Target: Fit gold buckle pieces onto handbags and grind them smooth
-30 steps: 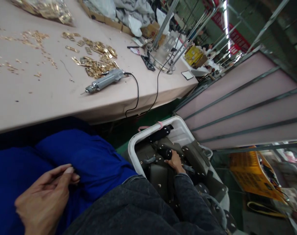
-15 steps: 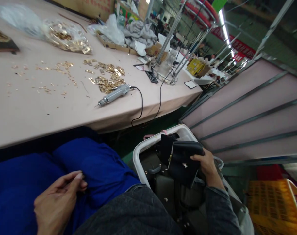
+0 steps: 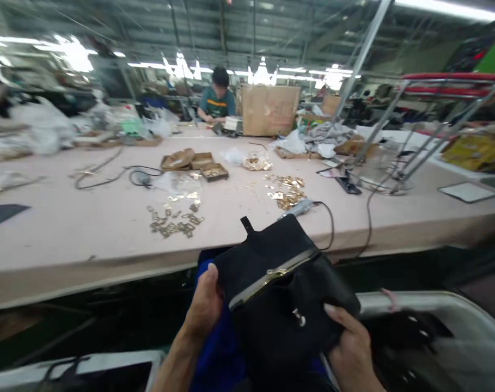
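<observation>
Above my lap I hold a black handbag (image 3: pixel 267 326) with both hands. Its flap lies folded back, a small strap tab sticking up at the far end. A gold zipper runs across it, and a small metal clasp shows on the front. My left hand (image 3: pixel 206 305) grips the bag's left edge, thumb on top. My right hand (image 3: pixel 349 343) pinches the lower right side, with its fingers hidden underneath. Beyond the bag, on the table, lies a grey electric screwdriver (image 3: pixel 297 209), partly covered by the flap.
Gold metal fittings (image 3: pixel 290 196) and duller ones (image 3: pixel 176 220) lie in piles on the table (image 3: pixel 108 234). A white bin (image 3: pixel 435 299) with dark bags is at my right. Small cardboard boxes (image 3: pixel 214 171), a metal stand (image 3: pixel 378 130) and a seated person (image 3: pixel 218 100) are farther back.
The black bag has come out of the bin to above my lap, its flap now folded back. My left hand has taken hold of it. The view has swung left and up.
</observation>
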Motion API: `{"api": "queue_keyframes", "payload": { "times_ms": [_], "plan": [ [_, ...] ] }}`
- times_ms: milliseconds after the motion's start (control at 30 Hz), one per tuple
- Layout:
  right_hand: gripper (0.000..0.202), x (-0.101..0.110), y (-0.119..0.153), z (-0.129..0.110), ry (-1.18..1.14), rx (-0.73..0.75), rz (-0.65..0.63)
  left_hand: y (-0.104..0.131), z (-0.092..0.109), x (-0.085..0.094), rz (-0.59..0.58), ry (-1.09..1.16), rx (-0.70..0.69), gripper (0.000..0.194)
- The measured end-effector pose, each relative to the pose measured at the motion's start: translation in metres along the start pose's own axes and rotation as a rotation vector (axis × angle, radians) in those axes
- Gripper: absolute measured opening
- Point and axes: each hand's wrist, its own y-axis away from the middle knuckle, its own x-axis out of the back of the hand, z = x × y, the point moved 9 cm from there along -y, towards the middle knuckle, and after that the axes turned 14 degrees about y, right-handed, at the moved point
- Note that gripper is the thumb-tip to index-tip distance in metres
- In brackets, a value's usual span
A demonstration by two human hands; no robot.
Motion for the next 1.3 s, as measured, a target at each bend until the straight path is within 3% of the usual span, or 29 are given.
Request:
{"api": "queue_keyframes", "payload": {
  "times_ms": [100, 167, 233, 300, 367, 400, 500, 600, 667, 733, 833, 900, 1000, 1167, 1233, 1300],
  "plan": [
    [0.037, -0.077, 0.037, 0.049, -0.036, -0.274, -0.305, 0.007, 0.063, 0.021, 0.1, -0.223, -0.15, 0.047],
    [0.057, -0.094, 0.047, 0.056, 0.057, -0.31, -0.47, 0.017, 0.081, 0.044, 0.202, -0.325, -0.179, 0.044],
    [0.072, -0.086, 0.029, 0.041, 0.235, -0.159, -0.46, 0.027, 0.079, 0.063, 0.239, -0.29, -0.156, 0.042],
    [0.082, -0.074, 0.0, 0.006, 0.467, 0.124, -0.342, 0.034, 0.065, 0.071, 0.207, -0.214, -0.106, 0.04],
    [0.088, -0.081, -0.016, -0.032, 0.685, 0.39, -0.304, 0.037, 0.054, 0.073, 0.182, -0.177, -0.097, 0.038],
    [0.09, -0.092, -0.018, -0.046, 0.74, 0.468, -0.362, 0.037, 0.052, 0.072, 0.18, -0.176, -0.103, 0.036],
    [0.078, -0.134, -0.01, -0.075, 0.726, 0.509, -0.624, 0.033, 0.049, 0.061, 0.158, -0.175, -0.074, 0.034],
    [0.059, -0.152, -0.005, -0.095, 0.784, 0.518, -0.602, 0.03, 0.045, 0.043, 0.105, -0.14, 0.058, 0.035],
    [0.053, -0.156, -0.007, -0.092, 0.793, 0.485, -0.61, 0.031, 0.045, 0.039, 0.106, -0.16, 0.102, 0.034],
    [0.053, -0.16, -0.011, -0.075, 0.715, 0.419, -0.705, 0.032, 0.049, 0.042, 0.137, -0.291, 0.087, 0.03],
    [0.049, -0.156, -0.024, -0.05, 0.639, 0.377, -0.731, 0.034, 0.079, 0.052, 0.311, -0.695, -0.153, 0.033],
    [0.044, -0.152, -0.031, -0.043, 0.647, 0.409, -0.694, 0.041, 0.107, 0.045, 0.462, -0.906, -0.379, 0.034],
    [0.035, -0.15, -0.034, -0.045, 0.667, 0.475, -0.684, 0.048, 0.128, 0.021, 0.563, -0.973, -0.525, 0.03],
    [0.031, -0.146, -0.036, -0.058, 0.676, 0.572, -0.608, 0.055, 0.144, -0.031, 0.538, -0.982, -0.724, 0.025],
    [0.029, -0.147, -0.035, -0.059, 0.654, 0.611, -0.615, 0.046, 0.138, -0.039, 0.469, -0.882, -0.647, 0.026],
    [0.028, -0.15, -0.032, -0.058, 0.642, 0.637, -0.656, 0.025, 0.113, -0.039, 0.331, -0.706, -0.362, 0.036]
  ]
}}
